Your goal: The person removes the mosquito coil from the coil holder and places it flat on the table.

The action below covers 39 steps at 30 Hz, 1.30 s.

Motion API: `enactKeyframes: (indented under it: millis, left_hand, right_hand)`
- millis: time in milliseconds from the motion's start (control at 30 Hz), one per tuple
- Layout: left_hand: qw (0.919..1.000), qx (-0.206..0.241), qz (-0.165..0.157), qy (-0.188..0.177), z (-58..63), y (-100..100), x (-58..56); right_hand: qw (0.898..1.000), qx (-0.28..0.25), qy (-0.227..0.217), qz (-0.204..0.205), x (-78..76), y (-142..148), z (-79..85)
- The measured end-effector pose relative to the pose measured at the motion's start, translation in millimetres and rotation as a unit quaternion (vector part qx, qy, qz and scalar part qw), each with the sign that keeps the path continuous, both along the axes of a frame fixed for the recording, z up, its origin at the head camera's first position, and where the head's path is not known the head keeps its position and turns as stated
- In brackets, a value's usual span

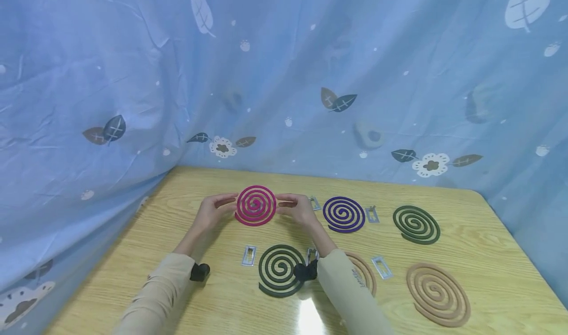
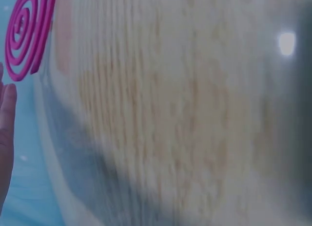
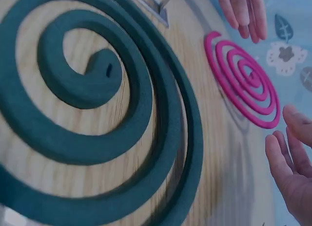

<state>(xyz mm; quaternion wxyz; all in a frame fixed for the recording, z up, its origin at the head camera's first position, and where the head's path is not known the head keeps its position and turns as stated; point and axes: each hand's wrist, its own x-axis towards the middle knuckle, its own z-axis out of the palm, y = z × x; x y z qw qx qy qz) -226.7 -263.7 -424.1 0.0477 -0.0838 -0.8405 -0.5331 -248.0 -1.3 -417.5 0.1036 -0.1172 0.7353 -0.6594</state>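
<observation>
A pink mosquito coil (image 1: 267,205) sits between my two hands, a little above the wooden table. A bit of metal shows through its middle in the head view. My left hand (image 1: 213,211) is at the coil's left edge, fingers extended. On the other side my right hand (image 1: 298,209) has its fingers stretched toward the right edge. In the right wrist view, small gaps separate the right hand (image 3: 297,167) and the left hand (image 3: 243,11) from the pink coil (image 3: 263,96). The left wrist view shows only left fingertips (image 2: 7,114) below the pink coil (image 2: 40,33).
A dark green coil (image 1: 262,271) lies in front, partly behind the right wrist strap. Farther right are a purple coil (image 1: 325,212), another green coil (image 1: 437,231) and a brown coil (image 1: 465,305). Metal stands (image 1: 245,256) lie among them. A blue curtain (image 1: 284,69) hangs behind the table.
</observation>
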Motion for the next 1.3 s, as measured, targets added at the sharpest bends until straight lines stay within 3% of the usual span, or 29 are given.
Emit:
enactKeyframes:
  millis: [233, 600, 1033, 1300]
  left_hand:
    - [0.9997, 0.001, 0.009, -0.023, -4.7, 2.0, -5.1]
    - [0.9982, 0.013, 0.026, -0.052, -13.7, 8.7, -10.8]
    - [0.9964, 0.053, 0.031, -0.058, -8.2, 13.7, -10.7]
    - [0.9937, 0.058, 0.051, -0.082, -1.7, 17.5, -8.8]
  right_hand:
    - [0.999, 0.008, -0.028, -0.030, -6.4, -4.2, -7.0]
    - [0.999, -0.022, -0.018, -0.040, -9.5, -16.4, -17.1]
    - [0.997, -0.027, -0.013, -0.074, -10.1, -19.4, -13.7]
    - [0.996, -0.006, 0.006, -0.087, -11.7, -16.3, -9.7]
